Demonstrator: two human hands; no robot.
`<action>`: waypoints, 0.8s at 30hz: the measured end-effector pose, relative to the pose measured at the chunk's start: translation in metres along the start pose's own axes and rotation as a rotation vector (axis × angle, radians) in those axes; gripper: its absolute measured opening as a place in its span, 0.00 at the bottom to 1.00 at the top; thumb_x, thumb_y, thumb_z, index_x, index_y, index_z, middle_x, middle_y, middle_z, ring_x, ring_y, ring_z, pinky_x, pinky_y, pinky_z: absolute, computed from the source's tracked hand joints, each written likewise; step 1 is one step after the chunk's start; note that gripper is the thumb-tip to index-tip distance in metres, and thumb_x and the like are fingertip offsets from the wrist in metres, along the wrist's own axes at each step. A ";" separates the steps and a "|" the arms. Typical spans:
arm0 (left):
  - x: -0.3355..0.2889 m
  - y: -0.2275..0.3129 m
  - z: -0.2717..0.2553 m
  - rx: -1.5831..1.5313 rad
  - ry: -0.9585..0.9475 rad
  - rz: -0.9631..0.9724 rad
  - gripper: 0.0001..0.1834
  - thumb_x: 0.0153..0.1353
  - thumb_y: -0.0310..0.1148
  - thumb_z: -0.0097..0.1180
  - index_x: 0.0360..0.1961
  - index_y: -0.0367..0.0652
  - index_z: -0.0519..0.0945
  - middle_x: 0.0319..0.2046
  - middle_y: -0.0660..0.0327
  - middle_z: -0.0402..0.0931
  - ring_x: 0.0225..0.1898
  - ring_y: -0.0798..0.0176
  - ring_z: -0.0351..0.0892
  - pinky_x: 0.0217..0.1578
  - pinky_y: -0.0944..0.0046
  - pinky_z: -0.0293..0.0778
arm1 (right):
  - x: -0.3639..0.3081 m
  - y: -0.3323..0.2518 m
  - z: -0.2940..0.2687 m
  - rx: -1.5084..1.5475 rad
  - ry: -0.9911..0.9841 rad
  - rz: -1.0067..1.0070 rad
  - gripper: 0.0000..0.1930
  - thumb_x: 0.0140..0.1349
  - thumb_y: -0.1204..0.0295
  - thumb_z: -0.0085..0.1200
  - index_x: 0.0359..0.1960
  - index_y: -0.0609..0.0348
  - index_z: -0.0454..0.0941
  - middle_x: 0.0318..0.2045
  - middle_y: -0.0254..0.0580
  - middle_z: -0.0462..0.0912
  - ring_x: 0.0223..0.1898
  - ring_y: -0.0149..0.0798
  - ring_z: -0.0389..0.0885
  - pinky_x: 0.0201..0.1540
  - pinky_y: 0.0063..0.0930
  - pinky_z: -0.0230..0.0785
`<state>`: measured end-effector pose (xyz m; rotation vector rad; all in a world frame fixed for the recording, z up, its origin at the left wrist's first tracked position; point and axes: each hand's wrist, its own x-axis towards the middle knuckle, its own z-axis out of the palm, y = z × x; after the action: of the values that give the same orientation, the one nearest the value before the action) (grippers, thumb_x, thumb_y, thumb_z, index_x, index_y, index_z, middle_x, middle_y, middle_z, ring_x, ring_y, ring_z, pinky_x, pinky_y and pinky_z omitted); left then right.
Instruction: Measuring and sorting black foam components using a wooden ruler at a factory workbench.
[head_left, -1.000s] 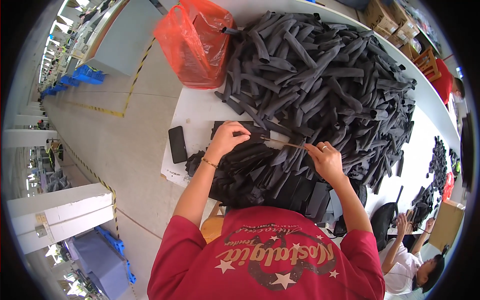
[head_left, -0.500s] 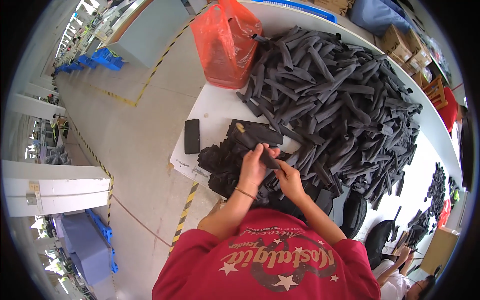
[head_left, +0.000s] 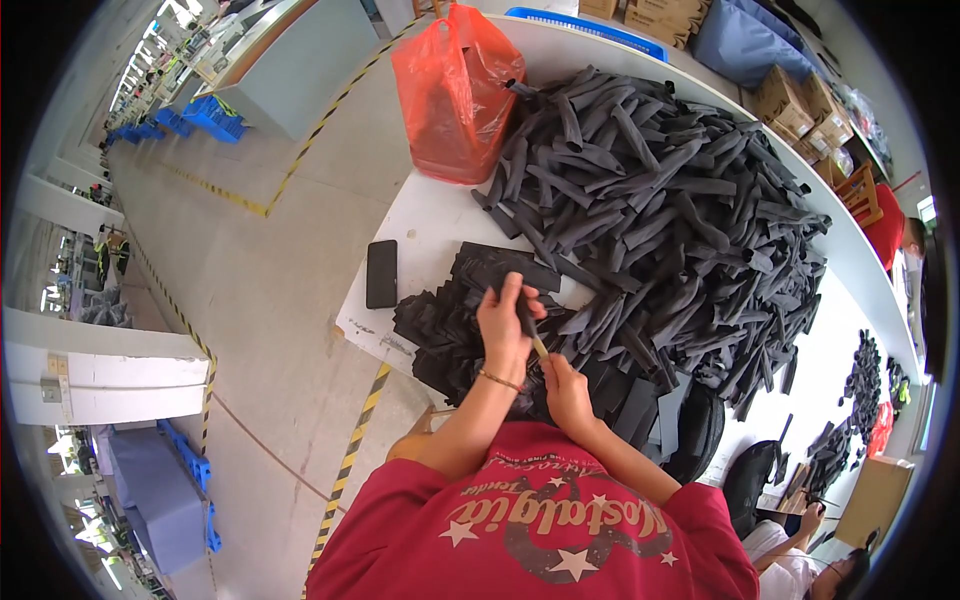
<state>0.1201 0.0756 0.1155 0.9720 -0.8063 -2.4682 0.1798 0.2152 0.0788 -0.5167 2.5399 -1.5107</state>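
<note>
Over the near part of the white table [head_left: 370, 330], my left hand [head_left: 505, 325] is closed around a dark fabric tube [head_left: 526, 318]. Out of the tube's lower end comes a thin tan stick [head_left: 540, 347], its other end closed in my right hand [head_left: 569, 392]. Beneath and to the left of my hands lies a heap of small folded black pieces [head_left: 435, 330]. A large pile of dark fabric tubes [head_left: 660, 210] spreads across the table beyond my right hand. Whether the stick reaches through the whole tube is hidden by my left fingers.
A black phone [head_left: 381, 274] lies at the table's left edge. At the far left corner stands a red plastic bag [head_left: 450, 120]. Dark pouches [head_left: 700, 435] lie to the right, near a co-worker's arm [head_left: 805, 530]. A raised white edge [head_left: 720, 90] runs along the back.
My right hand has drawn down, away from my left. The tan stick now shows between them, and the tube has tilted more upright in my left hand.
</note>
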 end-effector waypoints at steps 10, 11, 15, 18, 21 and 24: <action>0.022 0.007 -0.019 0.003 0.011 -0.045 0.11 0.64 0.39 0.59 0.33 0.42 0.78 0.13 0.69 0.66 0.09 0.76 0.56 0.11 0.72 0.49 | -0.068 -0.019 -0.105 0.053 -0.328 0.165 0.07 0.62 0.73 0.55 0.34 0.64 0.72 0.20 0.57 0.75 0.23 0.56 0.79 0.26 0.38 0.70; 0.016 0.005 -0.013 -0.030 0.005 -0.098 0.12 0.64 0.41 0.59 0.33 0.43 0.77 0.12 0.69 0.65 0.09 0.75 0.55 0.12 0.72 0.49 | -0.071 -0.019 -0.113 -0.094 -0.273 0.088 0.08 0.62 0.72 0.57 0.33 0.63 0.72 0.20 0.55 0.76 0.22 0.54 0.79 0.25 0.38 0.70; 0.013 -0.008 -0.006 -0.100 0.051 -0.131 0.13 0.65 0.43 0.57 0.32 0.44 0.73 0.15 0.69 0.66 0.12 0.74 0.57 0.15 0.73 0.52 | -0.057 -0.012 -0.101 -0.250 -0.073 0.041 0.11 0.57 0.70 0.63 0.34 0.60 0.74 0.16 0.45 0.77 0.17 0.46 0.78 0.22 0.34 0.70; 0.016 -0.014 0.004 -0.234 0.042 -0.165 0.14 0.66 0.43 0.56 0.33 0.44 0.72 0.17 0.68 0.66 0.14 0.75 0.58 0.16 0.74 0.55 | -0.016 -0.026 -0.063 0.071 0.138 0.042 0.14 0.53 0.74 0.66 0.40 0.60 0.76 0.17 0.41 0.76 0.16 0.44 0.75 0.22 0.30 0.69; 0.009 -0.019 0.010 -0.181 0.058 -0.156 0.14 0.67 0.42 0.54 0.32 0.43 0.72 0.19 0.66 0.68 0.16 0.74 0.61 0.16 0.74 0.58 | 0.033 -0.036 -0.041 0.125 0.193 -0.197 0.10 0.54 0.81 0.61 0.39 0.65 0.77 0.26 0.44 0.77 0.27 0.39 0.75 0.32 0.28 0.67; 0.006 -0.018 0.000 -0.086 -0.025 -0.161 0.11 0.67 0.37 0.55 0.34 0.40 0.73 0.23 0.64 0.73 0.20 0.71 0.69 0.21 0.71 0.69 | 0.051 -0.027 -0.036 0.181 0.164 -0.196 0.05 0.56 0.82 0.59 0.34 0.67 0.78 0.28 0.42 0.76 0.29 0.39 0.75 0.34 0.26 0.66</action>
<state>0.1136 0.0863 0.1009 1.0136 -0.6465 -2.6326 0.1277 0.2146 0.1230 -0.6566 2.4954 -1.9035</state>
